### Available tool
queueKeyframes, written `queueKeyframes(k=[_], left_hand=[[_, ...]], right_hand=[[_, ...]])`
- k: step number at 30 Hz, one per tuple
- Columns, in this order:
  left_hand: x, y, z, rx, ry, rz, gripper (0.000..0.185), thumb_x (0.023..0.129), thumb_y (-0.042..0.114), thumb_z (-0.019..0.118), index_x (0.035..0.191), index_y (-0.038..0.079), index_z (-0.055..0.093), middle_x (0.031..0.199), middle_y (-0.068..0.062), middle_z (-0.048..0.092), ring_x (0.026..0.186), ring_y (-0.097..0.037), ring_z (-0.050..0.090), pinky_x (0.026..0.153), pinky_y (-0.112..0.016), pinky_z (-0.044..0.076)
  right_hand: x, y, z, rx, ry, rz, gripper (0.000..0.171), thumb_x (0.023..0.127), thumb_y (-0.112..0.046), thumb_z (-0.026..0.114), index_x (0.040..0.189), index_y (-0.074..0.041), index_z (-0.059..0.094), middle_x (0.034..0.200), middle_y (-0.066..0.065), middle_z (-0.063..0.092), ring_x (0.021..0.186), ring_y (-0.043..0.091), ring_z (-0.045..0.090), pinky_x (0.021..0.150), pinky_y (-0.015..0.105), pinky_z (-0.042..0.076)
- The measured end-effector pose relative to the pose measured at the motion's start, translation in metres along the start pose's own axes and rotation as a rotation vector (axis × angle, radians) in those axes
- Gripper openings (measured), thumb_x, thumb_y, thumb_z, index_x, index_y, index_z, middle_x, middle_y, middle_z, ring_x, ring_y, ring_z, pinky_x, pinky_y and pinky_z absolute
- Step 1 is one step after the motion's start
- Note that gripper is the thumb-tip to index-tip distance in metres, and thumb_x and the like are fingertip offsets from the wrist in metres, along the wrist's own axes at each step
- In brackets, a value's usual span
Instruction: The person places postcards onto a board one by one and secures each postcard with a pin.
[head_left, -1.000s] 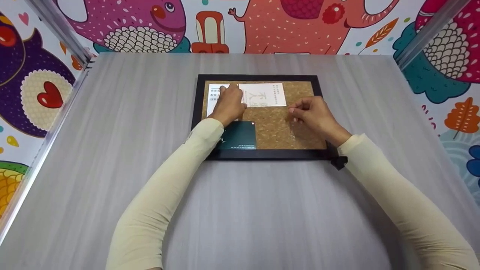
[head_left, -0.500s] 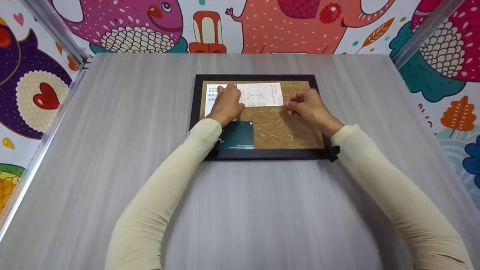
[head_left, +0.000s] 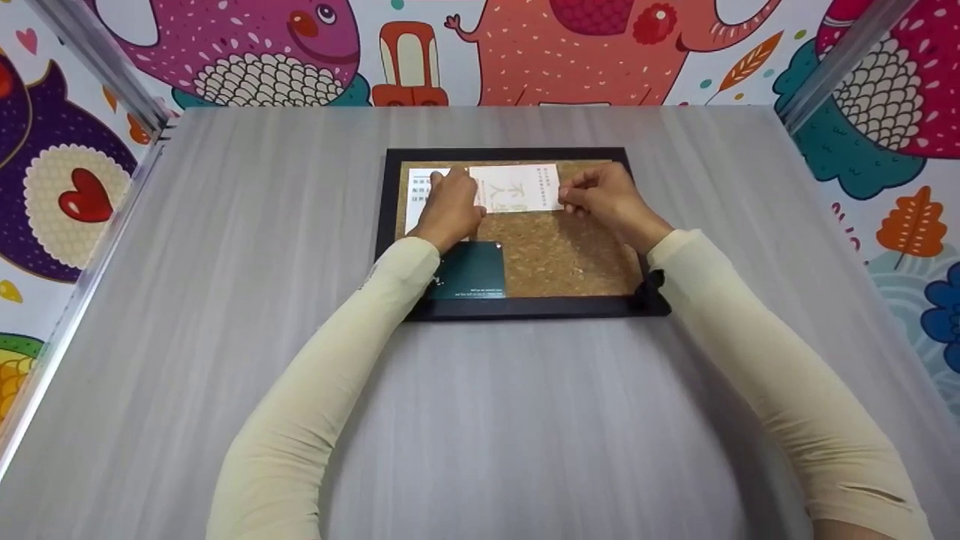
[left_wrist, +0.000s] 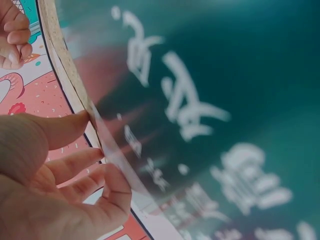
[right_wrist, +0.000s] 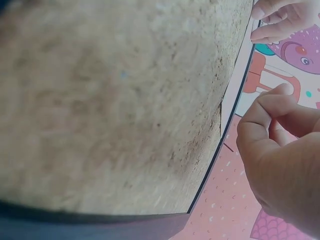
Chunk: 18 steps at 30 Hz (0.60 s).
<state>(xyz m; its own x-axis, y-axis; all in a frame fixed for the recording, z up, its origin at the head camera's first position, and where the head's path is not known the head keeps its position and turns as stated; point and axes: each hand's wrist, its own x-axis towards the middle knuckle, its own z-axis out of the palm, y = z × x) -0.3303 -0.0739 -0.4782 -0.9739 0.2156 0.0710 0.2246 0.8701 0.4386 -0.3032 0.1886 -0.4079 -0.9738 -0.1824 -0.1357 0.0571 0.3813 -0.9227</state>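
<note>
A cork board (head_left: 570, 255) in a black frame lies on the table with cards on it. My left hand (head_left: 450, 206) rests on the seam between a white card (head_left: 415, 214) at the upper left and a white card with golden characters (head_left: 517, 187). Its thumb and fingertips touch the cards in the left wrist view. At the golden-lettered card's right edge, my right hand (head_left: 607, 199) has thumb and index finger brought together; I cannot tell what lies between them. A teal card (head_left: 476, 274) fills the lower left, a small pale pinhead (head_left: 499, 245) at its upper right corner.
The black frame (head_left: 525, 308) rims the cork on a grey wood-grain table (head_left: 480, 420). Printed cartoon panels (head_left: 585, 60) stand behind the table and at its sides, with metal posts (head_left: 116, 67) at the back corners. Bare cork shows at the board's lower right.
My right hand has moved up and left, from bare cork beside the card to its lower right corner, then to its right edge. My left hand stays in place on the cards.
</note>
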Motion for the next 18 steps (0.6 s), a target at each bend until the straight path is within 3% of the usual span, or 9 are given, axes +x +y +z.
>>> queueKeyframes(k=[4,11,18], left_hand=[[0.002,-0.003,0.004,-0.002,0.015,-0.013,0.021,0.098,0.020,0.082,0.090,0.001,0.075,0.129,-0.016,0.064,0.111,-0.036,0.053,0.100,-0.048,0.045],[0.002,-0.002,0.003,-0.007,0.022,0.015,0.021,0.097,0.017,0.082,0.095,-0.003,0.077,0.128,-0.019,0.067,0.115,-0.037,0.057,0.103,-0.049,0.040],[0.000,0.000,-0.001,-0.016,0.016,0.015,0.021,0.096,0.016,0.082,0.096,-0.004,0.078,0.131,-0.021,0.066,0.116,-0.039,0.057,0.104,-0.050,0.040]], right_hand=[[0.004,-0.002,0.001,0.002,0.004,0.011,0.011,0.107,-0.001,0.069,0.109,0.008,0.075,0.090,0.008,0.073,0.072,0.010,0.064,0.065,0.024,0.056],[0.014,0.000,0.002,0.006,0.018,0.025,0.012,0.108,-0.001,0.067,0.105,0.006,0.075,0.086,0.006,0.071,0.071,0.009,0.063,0.063,0.024,0.053],[0.022,0.002,0.001,-0.022,0.036,0.074,0.017,0.110,-0.006,0.066,0.113,0.007,0.076,0.088,0.005,0.071,0.074,0.010,0.062,0.063,0.024,0.050]])
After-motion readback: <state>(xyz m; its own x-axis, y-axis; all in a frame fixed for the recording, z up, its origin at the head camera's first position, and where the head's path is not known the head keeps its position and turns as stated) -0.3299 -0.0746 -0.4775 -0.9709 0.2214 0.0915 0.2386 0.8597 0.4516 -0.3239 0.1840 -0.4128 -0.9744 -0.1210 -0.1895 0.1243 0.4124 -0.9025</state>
